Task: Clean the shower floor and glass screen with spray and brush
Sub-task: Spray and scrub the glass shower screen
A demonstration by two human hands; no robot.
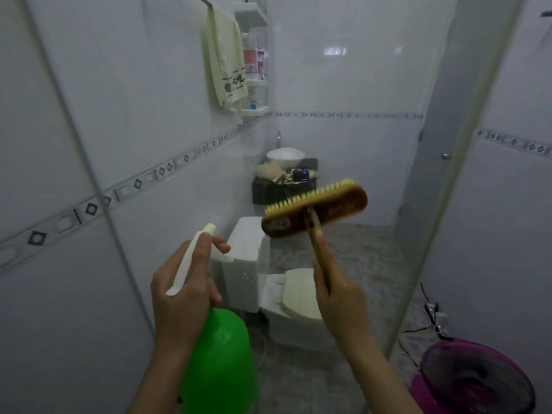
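Item: left hand (182, 297) is clenching the neck of a green spray bottle (219, 363), forefinger lying on the trigger, nozzle aiming forward and upward. Right hand (340, 297) is gripping a scrubbing brush (315, 207) by its handle; the head's long axis is lying crosswise, yellow bristles facing away. Glass screen (442, 186) is standing just right of the brush, nearer the right hand; shower floor (301, 383) is lying below.

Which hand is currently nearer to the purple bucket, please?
Right. The right hand, gripping the brush handle, is up-left of the purple bucket; the left hand, holding the spray bottle, is farther left.
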